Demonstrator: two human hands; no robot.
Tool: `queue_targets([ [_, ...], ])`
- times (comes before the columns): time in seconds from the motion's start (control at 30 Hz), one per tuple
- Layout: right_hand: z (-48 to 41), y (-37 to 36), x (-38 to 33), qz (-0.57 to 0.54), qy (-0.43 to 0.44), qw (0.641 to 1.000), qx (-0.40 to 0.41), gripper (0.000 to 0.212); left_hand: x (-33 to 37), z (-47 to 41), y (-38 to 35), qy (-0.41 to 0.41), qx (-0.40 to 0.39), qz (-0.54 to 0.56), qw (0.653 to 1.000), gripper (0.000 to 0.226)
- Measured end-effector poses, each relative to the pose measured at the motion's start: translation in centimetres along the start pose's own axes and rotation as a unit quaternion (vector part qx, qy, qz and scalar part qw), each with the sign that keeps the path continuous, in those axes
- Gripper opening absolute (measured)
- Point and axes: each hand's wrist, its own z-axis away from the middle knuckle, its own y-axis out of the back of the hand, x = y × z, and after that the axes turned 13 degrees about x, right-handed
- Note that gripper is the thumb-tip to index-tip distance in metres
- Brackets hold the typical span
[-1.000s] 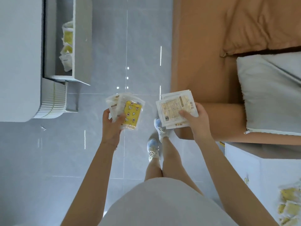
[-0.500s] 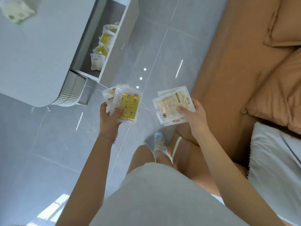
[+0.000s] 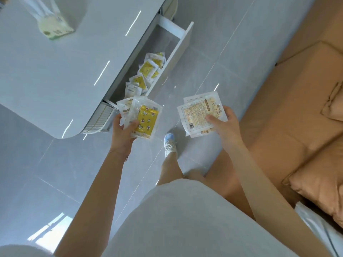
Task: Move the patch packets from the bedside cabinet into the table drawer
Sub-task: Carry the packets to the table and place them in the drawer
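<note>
Left hand (image 3: 123, 132) grips yellow patch packets (image 3: 143, 118); right hand (image 3: 225, 125) pinches pale packets (image 3: 198, 112). Open table drawer (image 3: 183, 43) holds more packets (image 3: 146, 75).

Drawer (image 3: 181, 47) open from above (packets (image 3: 146, 71) crowd its near half), far half bare

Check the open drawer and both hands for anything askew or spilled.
Nothing looks spilled or damaged. The packets in the drawer lie jumbled, overlapping at odd angles. The left hand and right hand grip theirs slightly fanned.
</note>
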Motion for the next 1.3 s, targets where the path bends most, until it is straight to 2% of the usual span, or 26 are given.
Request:
queue_targets([
  [0.2,-5.2,-5.2,-5.4,0.010,-0.012,1.000,-0.018,0.028,4.3,-5.3,-2.0,0.011,0.028,0.015,0.999,0.043],
  [0.5,-14.4,-12.2,-12.3,0.055,-0.003,0.997,-0.062,0.031,7.4,-11.7,-5.9,0.044,0.094,0.094,0.990,0.041],
  [0.63,-19.6,-15.3,-14.7,0.123,0.009,0.987,-0.106,0.031,8.6,-14.3,-8.0,0.054,0.130,0.127,0.982,0.036],
  [0.83,-26.3,-19.8,-17.6,0.270,0.043,0.943,-0.189,0.034,8.1,-18.1,-11.3,0.097,0.201,0.172,0.960,0.027],
  [0.97,-29.9,-24.3,-17.5,0.321,0.035,0.919,-0.224,0.027,6.0,-21.2,-13.0,0.152,0.237,0.200,0.939,0.026],
  [1.1,-33.5,-29.8,-15.7,0.335,0.007,0.916,-0.219,0.022,3.1,-24.8,-13.1,0.195,0.259,0.176,0.929,0.024],
  [1.2,-36.8,-33.8,-12.7,0.352,-0.005,0.911,-0.214,0.021,0.5,-28.2,-12.5,0.207,0.269,0.164,0.926,0.018],
  [1.3,-40.3,-37.4,-8.5,0.378,-0.013,0.902,-0.207,0.027,-2.3,-32.4,-12.0,0.202,0.289,0.159,0.922,0.026],
])
